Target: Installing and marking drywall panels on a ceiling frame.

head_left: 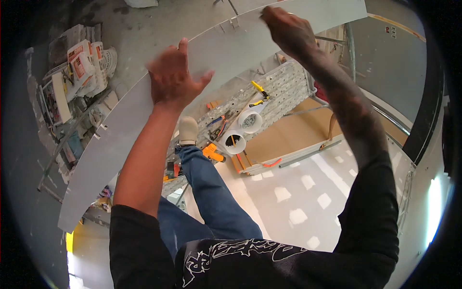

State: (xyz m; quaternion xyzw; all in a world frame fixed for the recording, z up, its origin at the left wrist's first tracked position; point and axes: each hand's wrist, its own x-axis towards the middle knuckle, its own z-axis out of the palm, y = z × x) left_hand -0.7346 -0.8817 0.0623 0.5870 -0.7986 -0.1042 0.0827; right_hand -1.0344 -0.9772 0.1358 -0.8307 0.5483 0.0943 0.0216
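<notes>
A long, flat grey panel strip, its edge bent by the lens, crosses the view from lower left to upper right. My left hand is over its middle, thumb and index finger spread; the other fingers are slightly blurred. Whether the palm touches the panel, I cannot tell. My right hand is closed near the panel's upper right part. Something small and dark shows at its fingertips, too little to name. Small metal clips stick out along the panel's far edge.
Below lies a perforated metal platform bearing my shoe, two white tubs of small hardware, a yellow-handled tool, pliers and an orange power tool. Bags are piled at left. A scaffold pole rises at right.
</notes>
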